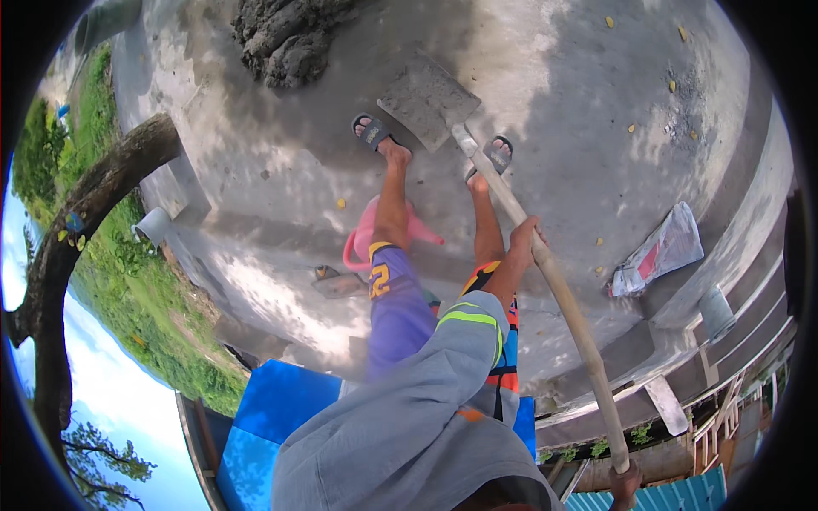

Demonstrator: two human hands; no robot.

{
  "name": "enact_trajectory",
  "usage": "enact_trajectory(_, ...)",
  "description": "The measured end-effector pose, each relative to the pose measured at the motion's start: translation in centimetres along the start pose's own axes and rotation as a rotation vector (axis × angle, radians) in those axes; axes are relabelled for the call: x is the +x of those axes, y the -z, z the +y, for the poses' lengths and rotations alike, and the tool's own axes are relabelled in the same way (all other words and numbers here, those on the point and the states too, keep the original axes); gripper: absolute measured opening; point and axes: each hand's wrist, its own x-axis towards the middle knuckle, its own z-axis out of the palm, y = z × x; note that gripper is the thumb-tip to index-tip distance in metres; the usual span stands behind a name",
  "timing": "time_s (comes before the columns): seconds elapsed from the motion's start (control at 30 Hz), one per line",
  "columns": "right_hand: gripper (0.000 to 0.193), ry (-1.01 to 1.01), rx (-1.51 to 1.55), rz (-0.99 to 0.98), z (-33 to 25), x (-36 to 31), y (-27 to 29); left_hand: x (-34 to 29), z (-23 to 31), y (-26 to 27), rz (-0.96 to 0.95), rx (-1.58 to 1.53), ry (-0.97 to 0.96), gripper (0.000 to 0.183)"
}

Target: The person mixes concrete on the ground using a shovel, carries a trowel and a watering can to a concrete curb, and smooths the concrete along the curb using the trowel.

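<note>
Both my hands grip a shovel point(567, 311), its long pale wooden handle slanting from the lower right up to the middle. My left hand point(527, 241) is wrapped round the handle partway down. Close to the handle's end at the lower right, my right hand point(625, 484) is closed on it, partly cut off by the picture's edge. The shovel's flat, grey-smeared blade point(430, 95) rests on or just over the concrete between my sandalled feet. Ahead and to the left of the blade lies a heap of dark wet mortar point(290, 41).
A pink watering can point(417, 228) stands behind my left leg. On the right lies a crumpled white sack point(660, 251). A thick bent tree trunk point(94, 196) rises at the left, beside a grassy slope. Something blue and flat point(268, 413) is behind me.
</note>
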Motion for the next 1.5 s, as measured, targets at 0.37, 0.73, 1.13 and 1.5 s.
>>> enact_trajectory(0.37, 0.028, 0.141, 0.221, -0.168, -30.0, 12.3, 0.4, -3.0, 34.3, 6.0, 0.195, 0.188, -0.474, 0.013)
enact_trajectory(0.73, 0.036, 0.031, 0.227, -0.104, -20.5, 14.5, 5.5, -8.4, 26.5, -0.1, 0.692, 0.883, -0.923, 0.052)
enact_trajectory(1.13, 0.038, 0.362, 0.212, 0.188, -11.1, 35.6, 18.5, -15.2, 22.0, -11.7, -0.107, 0.236, -0.733, 0.015)
enact_trajectory(1.5, 0.031, 0.047, -0.168, 0.098, 5.0, 44.9, 36.5, -6.6, 15.5, -41.8, -0.311, -0.492, -0.253, 0.021)
